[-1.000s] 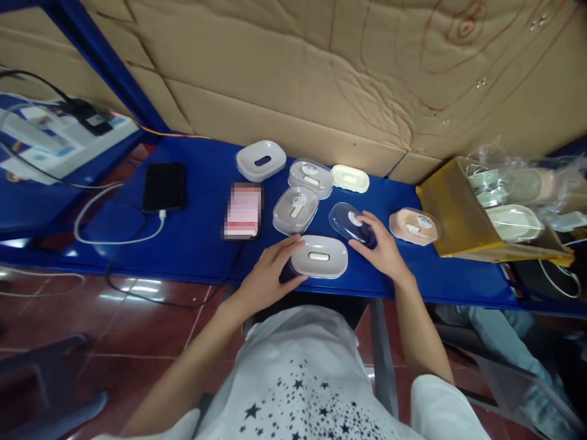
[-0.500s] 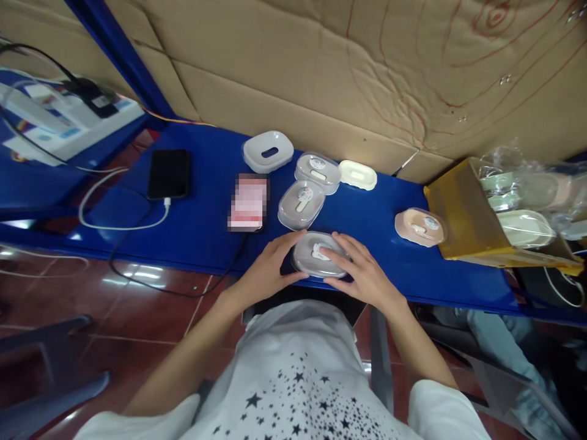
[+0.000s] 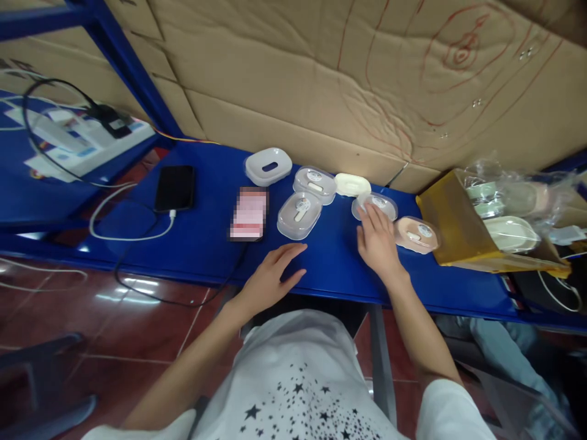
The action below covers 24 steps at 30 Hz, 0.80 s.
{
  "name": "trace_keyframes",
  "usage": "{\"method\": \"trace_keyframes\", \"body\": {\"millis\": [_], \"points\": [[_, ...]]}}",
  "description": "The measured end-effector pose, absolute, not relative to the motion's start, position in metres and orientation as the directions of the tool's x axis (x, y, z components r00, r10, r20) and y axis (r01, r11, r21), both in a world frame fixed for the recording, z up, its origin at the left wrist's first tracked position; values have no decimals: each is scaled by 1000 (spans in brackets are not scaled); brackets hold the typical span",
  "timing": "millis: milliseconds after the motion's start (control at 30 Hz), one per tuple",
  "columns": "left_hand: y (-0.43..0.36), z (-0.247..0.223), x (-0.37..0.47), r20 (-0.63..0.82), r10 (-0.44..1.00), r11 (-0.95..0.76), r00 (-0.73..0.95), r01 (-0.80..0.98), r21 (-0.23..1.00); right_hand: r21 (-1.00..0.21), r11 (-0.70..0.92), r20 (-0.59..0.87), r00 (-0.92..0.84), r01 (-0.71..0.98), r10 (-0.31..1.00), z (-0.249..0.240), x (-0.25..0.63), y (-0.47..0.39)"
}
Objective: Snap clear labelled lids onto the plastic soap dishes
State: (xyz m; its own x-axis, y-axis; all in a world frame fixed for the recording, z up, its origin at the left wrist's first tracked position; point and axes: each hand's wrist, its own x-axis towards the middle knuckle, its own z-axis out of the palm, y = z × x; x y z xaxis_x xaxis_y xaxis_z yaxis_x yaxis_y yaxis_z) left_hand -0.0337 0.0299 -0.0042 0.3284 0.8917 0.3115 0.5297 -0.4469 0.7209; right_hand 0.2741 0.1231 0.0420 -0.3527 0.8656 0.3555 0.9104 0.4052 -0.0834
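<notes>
Near the table's front edge my left hand [image 3: 273, 276] hovers with thumb and fingers apart, holding nothing. My right hand [image 3: 376, 239] reaches forward, its fingertips on the near side of a clear-lidded grey case [image 3: 381, 205]; its fingers look spread rather than wrapped round it. Left of that case are two more lidded grey cases, one at the back [image 3: 313, 184] and one in front [image 3: 299, 215]. A cream tray [image 3: 352, 184] lies behind, a pink lidded case [image 3: 416, 236] to the right, and a white oval dish with a slot [image 3: 268, 166] at the back left.
A phone with a blurred screen [image 3: 248, 212] and a black device [image 3: 174, 188] on a white cable lie to the left. A power strip [image 3: 92, 150] is at the far left. At the right, a cardboard box [image 3: 452, 223] holds wrapped cases.
The grey case that was between both hands now sits farther back and right, under my right fingertips. My left hand has stayed near the front edge without it.
</notes>
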Motion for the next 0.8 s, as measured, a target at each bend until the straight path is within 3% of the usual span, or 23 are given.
{"method": "trace_keyframes", "body": {"millis": [100,200,400,500,633,733,800], "points": [[38,10,-42,426,849,-529,313,519,672,-54,398,251,-374,916,893,35,252,167],[72,36,-62,498,826,-534,265,653,537,-39,354,217,-338,934,916,29,236,208],[195,68,-103,266,947,-262,178,908,326,-77,350,279,-317,934,907,33,228,231],[240,65,-109,160,983,-145,92,920,364,-124,351,343,-292,928,893,45,235,223],[249,71,-115,165,986,-92,26,908,409,-218,442,444,-315,870,839,63,254,179],[209,83,-116,281,960,-148,16,878,456,-234,599,421,-476,766,772,61,263,116],[161,90,-107,452,888,-338,78,778,529,-220,622,358,-531,752,768,51,263,73]]}}
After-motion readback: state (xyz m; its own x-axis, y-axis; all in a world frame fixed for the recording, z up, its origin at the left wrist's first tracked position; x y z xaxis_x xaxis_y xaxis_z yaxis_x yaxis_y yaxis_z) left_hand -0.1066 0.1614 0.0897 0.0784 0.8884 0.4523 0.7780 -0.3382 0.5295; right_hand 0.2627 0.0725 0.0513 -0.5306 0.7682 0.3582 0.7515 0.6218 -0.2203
